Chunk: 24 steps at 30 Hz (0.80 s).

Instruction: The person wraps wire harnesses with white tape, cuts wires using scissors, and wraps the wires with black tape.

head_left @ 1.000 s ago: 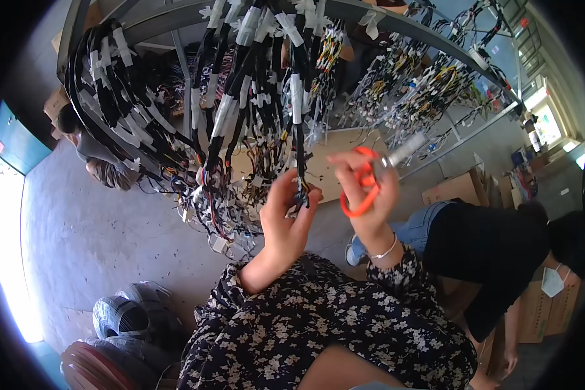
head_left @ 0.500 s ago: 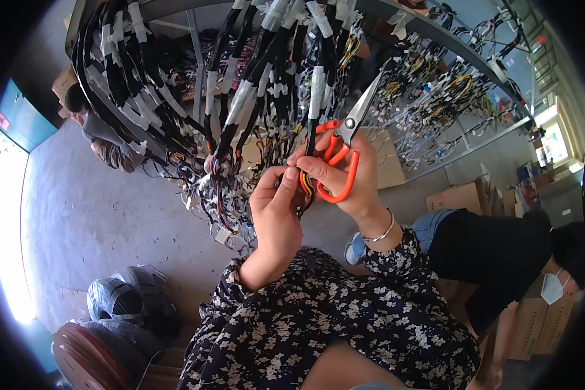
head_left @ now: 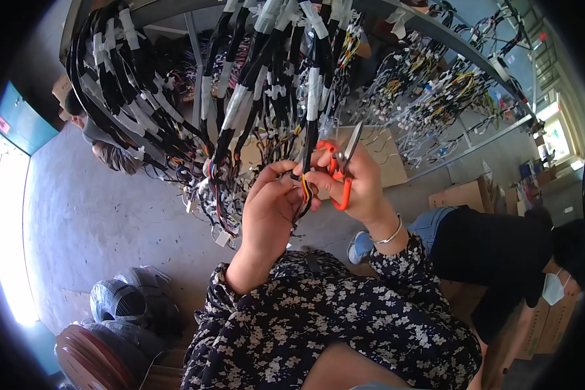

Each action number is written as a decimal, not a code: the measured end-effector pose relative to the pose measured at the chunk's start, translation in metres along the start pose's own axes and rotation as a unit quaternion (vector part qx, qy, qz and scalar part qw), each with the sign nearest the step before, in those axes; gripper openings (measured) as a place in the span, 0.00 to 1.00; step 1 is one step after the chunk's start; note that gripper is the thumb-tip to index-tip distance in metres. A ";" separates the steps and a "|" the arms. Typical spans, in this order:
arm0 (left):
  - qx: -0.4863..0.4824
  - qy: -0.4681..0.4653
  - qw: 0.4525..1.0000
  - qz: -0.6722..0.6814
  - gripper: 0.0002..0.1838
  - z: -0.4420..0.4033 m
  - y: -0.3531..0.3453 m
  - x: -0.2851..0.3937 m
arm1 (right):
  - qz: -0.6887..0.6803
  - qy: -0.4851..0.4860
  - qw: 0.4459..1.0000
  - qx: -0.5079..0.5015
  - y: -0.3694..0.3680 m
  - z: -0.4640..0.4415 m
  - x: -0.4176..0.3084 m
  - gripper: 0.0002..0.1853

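Held wire harness taken as landmark: it hangs from above, wrapped black with a white tape band, its lower end in front of the person and between the two hands. Red, yellow and black wires show bare of wrap there. Left hand: closed on the harness at its lower end from the left, thumb and index pinched, other fingers curled behind the wires. Right hand: just right of the harness, thumb and fingertips touching it, with orange-handled scissors gripped in the same hand; blades point upward, clear of the harness; cannot tell if they are fully together. Bangle on the right wrist. Left of the harness, more taped harness bundles, their loose connector ends bunched lower down. Above it, a curved metal rail. Upper right of it, a second cluster of wiring. Right and below, a co-worker in a black top, bent over beside a cardboard box. Well below and left of the harness, wrapped coils.
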<state>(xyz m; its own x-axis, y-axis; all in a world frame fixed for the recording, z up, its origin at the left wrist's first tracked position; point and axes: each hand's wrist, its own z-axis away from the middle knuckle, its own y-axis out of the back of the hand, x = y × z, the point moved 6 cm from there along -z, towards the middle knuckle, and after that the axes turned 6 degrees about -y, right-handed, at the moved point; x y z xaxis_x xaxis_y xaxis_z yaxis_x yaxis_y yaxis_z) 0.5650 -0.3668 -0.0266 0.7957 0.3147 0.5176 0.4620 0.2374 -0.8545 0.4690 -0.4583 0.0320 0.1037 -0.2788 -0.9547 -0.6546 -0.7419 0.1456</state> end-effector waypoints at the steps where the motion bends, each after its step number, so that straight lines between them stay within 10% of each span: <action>1: 0.000 -0.015 1.000 -0.011 0.16 0.002 -0.002 0.002 | 0.063 0.069 0.996 0.015 0.002 0.002 0.004 0.16; 11: 0.003 -0.182 0.933 -0.310 0.16 0.013 -0.007 0.002 | 0.206 0.237 0.949 -0.002 0.002 0.013 -0.019 0.20; 24: 0.002 -0.264 0.860 -0.436 0.16 0.010 -0.003 0.002 | 0.054 0.146 0.985 0.077 0.002 0.031 0.002 0.13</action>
<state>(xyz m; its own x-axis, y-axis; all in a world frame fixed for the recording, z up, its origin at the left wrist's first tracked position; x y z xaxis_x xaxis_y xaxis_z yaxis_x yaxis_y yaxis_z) 0.5611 -0.3575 -0.0226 -0.1420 0.3882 0.9105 0.7911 0.5974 -0.1313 0.4447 -0.4415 0.0219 0.2238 -0.5312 -0.8172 -0.7773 -0.6030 0.1792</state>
